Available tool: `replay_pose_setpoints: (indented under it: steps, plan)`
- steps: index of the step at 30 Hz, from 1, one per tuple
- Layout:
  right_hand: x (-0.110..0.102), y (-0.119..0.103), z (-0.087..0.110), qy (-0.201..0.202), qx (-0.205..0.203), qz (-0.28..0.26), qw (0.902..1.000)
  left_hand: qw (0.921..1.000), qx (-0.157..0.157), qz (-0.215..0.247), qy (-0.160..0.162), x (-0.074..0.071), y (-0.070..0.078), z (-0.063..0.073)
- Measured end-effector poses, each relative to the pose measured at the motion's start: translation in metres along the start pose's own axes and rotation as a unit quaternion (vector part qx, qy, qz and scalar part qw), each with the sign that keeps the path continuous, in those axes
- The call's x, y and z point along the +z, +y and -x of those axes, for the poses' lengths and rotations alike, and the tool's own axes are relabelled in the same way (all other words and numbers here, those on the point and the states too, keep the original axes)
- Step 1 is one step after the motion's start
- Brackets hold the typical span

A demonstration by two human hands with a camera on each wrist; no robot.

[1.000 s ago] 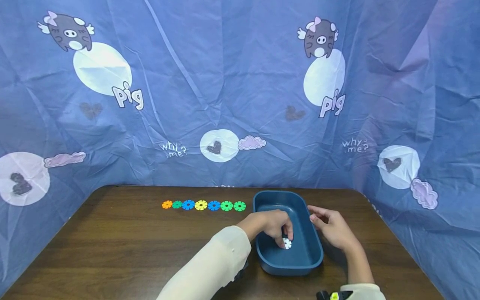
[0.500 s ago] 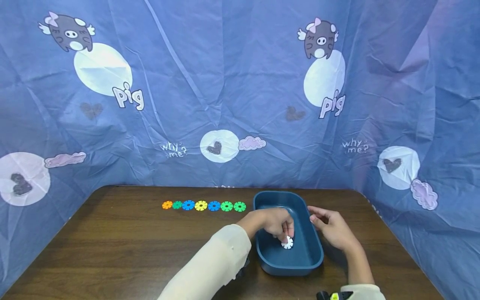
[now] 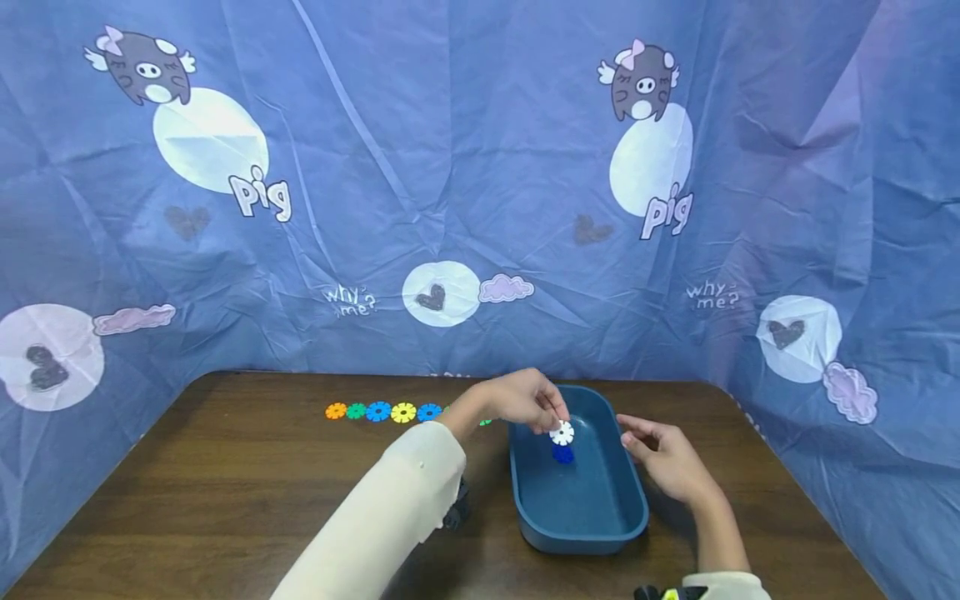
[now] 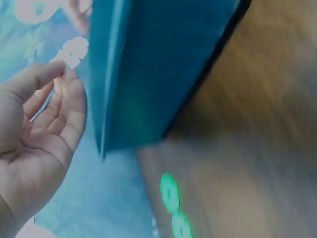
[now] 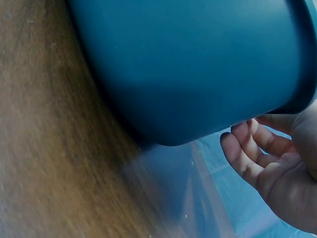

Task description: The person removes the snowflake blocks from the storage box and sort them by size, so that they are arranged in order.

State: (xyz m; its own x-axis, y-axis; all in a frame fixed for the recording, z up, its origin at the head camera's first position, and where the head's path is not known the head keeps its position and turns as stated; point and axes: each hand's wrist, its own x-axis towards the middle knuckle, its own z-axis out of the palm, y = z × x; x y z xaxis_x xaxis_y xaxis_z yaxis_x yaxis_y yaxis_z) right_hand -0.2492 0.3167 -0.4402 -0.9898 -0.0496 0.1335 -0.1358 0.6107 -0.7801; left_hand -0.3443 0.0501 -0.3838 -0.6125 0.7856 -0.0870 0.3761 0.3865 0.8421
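Observation:
My left hand (image 3: pixel 527 398) pinches a white notched plastic disc (image 3: pixel 556 437) between thumb and fingertips, over the far half of the blue bin (image 3: pixel 577 545). In the left wrist view the disc (image 4: pixel 75 48) stands out beyond the fingertips, beside the bin wall (image 4: pixel 143 79). Just below it in the head view, inside the bin, is a dark blue notched disc (image 3: pixel 563 456). My right hand (image 3: pixel 666 460) rests against the bin's right side with loosely bent fingers. The right wrist view shows its fingertips by the bin's outer wall (image 5: pixel 188 64).
On the brown wooden table (image 3: pixel 247 500), left of the bin, several notched discs lie in a row, from an orange disc (image 3: pixel 330 411) through a yellow disc (image 3: pixel 397 414) to green ones partly hidden by my left arm. A blue printed curtain (image 3: pixel 480 208) hangs behind the table.
My left hand has lifted the white disc from the bin's floor and carried it up and toward the far left. The dark blue disc has come into view. My right hand stays in place.

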Motion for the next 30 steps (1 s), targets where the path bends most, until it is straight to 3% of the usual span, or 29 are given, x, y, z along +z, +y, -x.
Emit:
replay_pose_setpoints:
  steps: [9,15,23,30]
  plan:
    - [-0.001,0.002,0.002,-0.001,0.0,-0.003,1.0,0.9951,-0.039,0.037,0.083,-0.059,-0.026,0.045]
    - [-0.001,0.0,0.002,0.0,0.005,-0.004,1.0,0.9905,-0.052,0.025,0.125,-0.092,-0.051,0.08]
    - [0.0,0.0,0.001,0.0,0.009,-0.006,0.9999,0.9797,-0.077,0.038,0.181,-0.124,-0.085,0.13]
    - [0.0,0.0,0.001,-0.001,0.013,-0.008,0.9999,0.9689,-0.11,0.017,0.221,-0.141,-0.114,0.169]
